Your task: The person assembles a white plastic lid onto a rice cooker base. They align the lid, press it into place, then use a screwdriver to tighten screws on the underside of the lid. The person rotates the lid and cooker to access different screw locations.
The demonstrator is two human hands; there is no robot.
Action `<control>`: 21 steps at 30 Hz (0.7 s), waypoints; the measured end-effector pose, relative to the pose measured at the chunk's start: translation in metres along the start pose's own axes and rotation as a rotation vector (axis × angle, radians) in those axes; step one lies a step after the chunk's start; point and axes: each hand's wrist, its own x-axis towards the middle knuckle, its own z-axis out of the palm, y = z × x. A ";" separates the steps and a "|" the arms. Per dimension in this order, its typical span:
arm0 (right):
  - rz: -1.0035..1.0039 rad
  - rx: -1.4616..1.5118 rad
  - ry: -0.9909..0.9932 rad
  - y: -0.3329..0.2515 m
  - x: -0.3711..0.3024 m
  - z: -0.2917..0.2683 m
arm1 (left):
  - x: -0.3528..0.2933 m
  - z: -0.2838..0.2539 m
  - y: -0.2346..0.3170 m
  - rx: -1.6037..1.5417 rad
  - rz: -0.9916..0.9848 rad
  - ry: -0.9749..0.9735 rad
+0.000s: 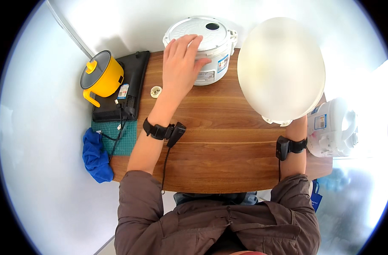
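A white rice cooker body [211, 66] stands at the back of the table, a silvery round plate with a dark oval hole on top. My left hand [183, 63] is over its front left rim, fingers stretched and thumb apart; whether the fingertips touch it I cannot tell. To the right, a large smooth white oval lid cover [281, 68] with small tabs on its near edge is held up above the table. My right forearm [297, 131] runs under that cover, so my right hand and its fingers are hidden behind it.
A yellow pot [106, 78] with a grey lid sits on a black appliance [136, 85] at left. Cables cross a green cutting mat [128, 138] beside a blue cloth [96, 157]. A small cream round part [156, 92] lies near my left forearm. Another white cooker [330, 127] is at right.
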 end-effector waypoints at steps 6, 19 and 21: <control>-0.018 -0.097 -0.005 0.023 -0.016 -0.019 | -0.007 0.021 0.001 -0.047 0.002 -0.069; -0.060 -0.239 0.006 0.053 -0.042 -0.053 | -0.009 0.021 0.008 -0.153 -0.044 -0.065; -0.069 -0.251 0.006 0.057 -0.044 -0.059 | -0.011 0.017 0.013 -0.157 -0.044 -0.082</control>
